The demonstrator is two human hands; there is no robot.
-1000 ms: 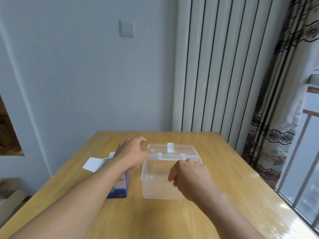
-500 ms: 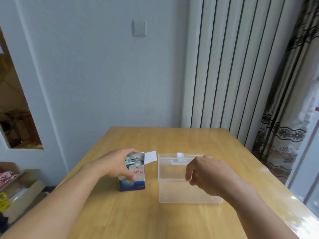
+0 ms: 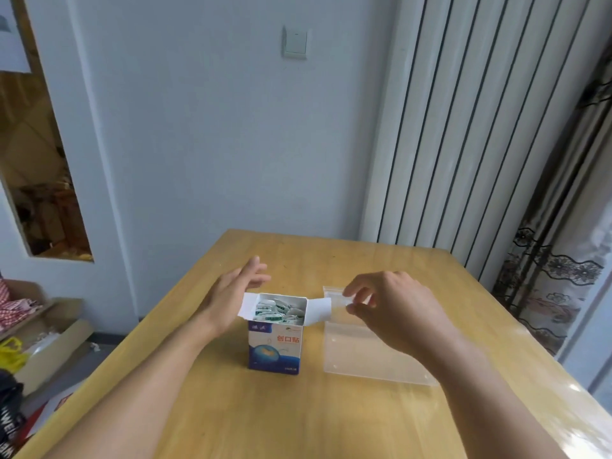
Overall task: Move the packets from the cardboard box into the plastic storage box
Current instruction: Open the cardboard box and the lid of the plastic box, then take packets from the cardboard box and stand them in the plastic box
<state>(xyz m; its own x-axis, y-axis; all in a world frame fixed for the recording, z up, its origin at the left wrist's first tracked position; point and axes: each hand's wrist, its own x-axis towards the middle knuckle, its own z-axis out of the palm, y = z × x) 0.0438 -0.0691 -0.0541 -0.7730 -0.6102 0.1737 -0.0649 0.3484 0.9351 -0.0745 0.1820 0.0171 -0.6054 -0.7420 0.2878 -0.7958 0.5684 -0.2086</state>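
From the head view, a wooden table (image 3: 331, 409) holds a blue and white carton (image 3: 275, 342) standing upright near the middle, its top flaps folded out to either side. Inside it, small white and green packets (image 3: 276, 309) are piled up to just under the rim. Just to the right of the carton sits a clear plastic box (image 3: 351, 352), its near wall and left rim visible while much of its top is hidden behind the right forearm. The left hand (image 3: 235, 293) hovers at the carton's left flap with fingers straight and spread, holding nothing; its palm side is close to the flap, though contact cannot be made out. The right hand (image 3: 394, 309) hangs over the plastic box with fingers curled toward the thumb beside the carton's right flap; whether they pinch anything cannot be told. Behind the table are a pale wall with a light switch (image 3: 294, 43), a white ribbed radiator (image 3: 463, 127) and a patterned curtain (image 3: 556, 276) to the right.
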